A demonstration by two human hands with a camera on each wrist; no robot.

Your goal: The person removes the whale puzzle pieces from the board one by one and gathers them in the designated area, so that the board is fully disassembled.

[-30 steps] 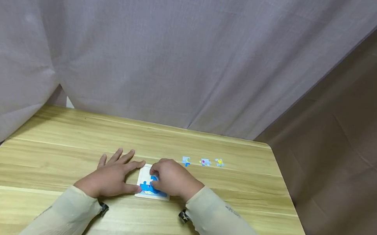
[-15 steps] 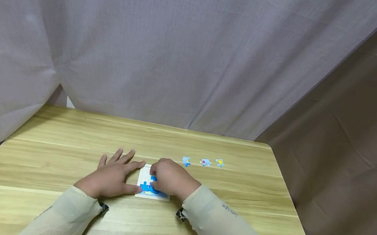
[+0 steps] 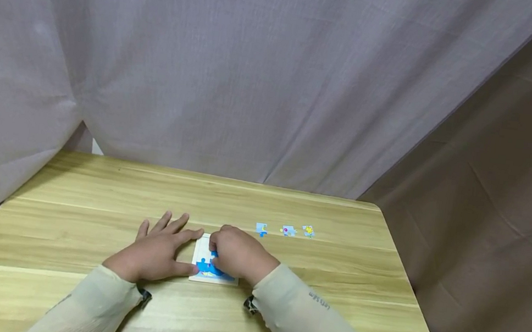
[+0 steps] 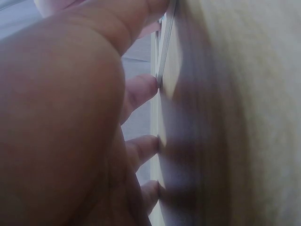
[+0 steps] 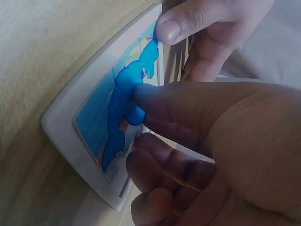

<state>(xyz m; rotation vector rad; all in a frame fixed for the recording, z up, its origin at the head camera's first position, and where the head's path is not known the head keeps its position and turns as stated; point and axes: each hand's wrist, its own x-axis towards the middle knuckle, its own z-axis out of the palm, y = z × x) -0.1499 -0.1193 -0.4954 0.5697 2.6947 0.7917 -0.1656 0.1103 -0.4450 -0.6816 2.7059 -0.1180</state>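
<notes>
A small white puzzle board (image 3: pixel 197 279) lies on the table, its lower part filled with blue dolphin pieces (image 5: pixel 122 89). My left hand (image 3: pixel 155 252) is spread flat at the left side of the board; its thumb rests on the lower left corner and its index fingertip is at the upper left corner. Over the right half is my right hand (image 3: pixel 240 251). Its thumb and index finger pinch a blue puzzle piece (image 5: pixel 135 114) low on the board, the other fingers curled. The board's upper right part is hidden under this hand.
Three loose puzzle pieces lie in a row beyond the right hand: one with a yellow shape (image 3: pixel 261 228), one with a pink swirl (image 3: pixel 288 230) and one with a yellow sun (image 3: pixel 308 230). A grey curtain (image 3: pixel 208 70) hangs behind the wooden table (image 3: pixel 93 189).
My right hand has shifted slightly left and toward me over the board, its forearm swinging left. The left hand stays in place on the board's edge.
</notes>
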